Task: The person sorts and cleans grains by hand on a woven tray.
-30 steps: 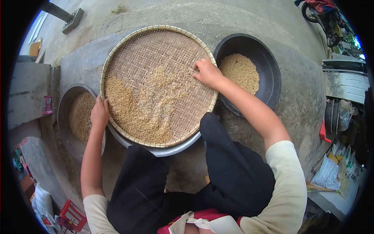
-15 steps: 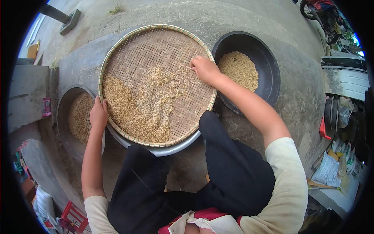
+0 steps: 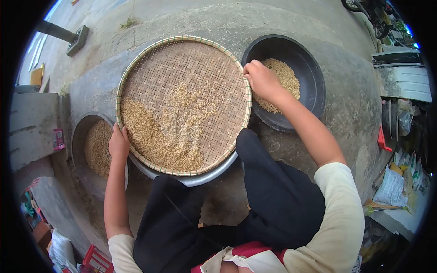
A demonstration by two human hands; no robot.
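A round woven bamboo winnowing tray (image 3: 205, 59) lies in front of me on a silvery basin (image 3: 214, 176), whose edge shows below it. Unhusked rice grains (image 3: 159, 145) are heaped along its lower left, with a thinner scatter at the middle. My left hand (image 3: 119, 144) grips the tray's left rim, thumb on top. At the upper right rim is my right hand (image 3: 261, 79), its fingers curled closed around the edge; their undersides are hidden. Behind that hand stands a black basin (image 3: 312, 86) holding more grain (image 3: 284, 75).
A grey basin (image 3: 78, 136) with grain stands at the left, beside a concrete block (image 3: 34, 123). My knees (image 3: 273, 173) flank the tray's near side. A motorbike (image 3: 375, 16), a red dustpan-like item (image 3: 383, 139) and plastic bags (image 3: 391, 186) lie right.
My right hand has moved outward from above the tray's woven surface to its right rim. My left hand stays on the left rim. The whole view has shifted slightly.
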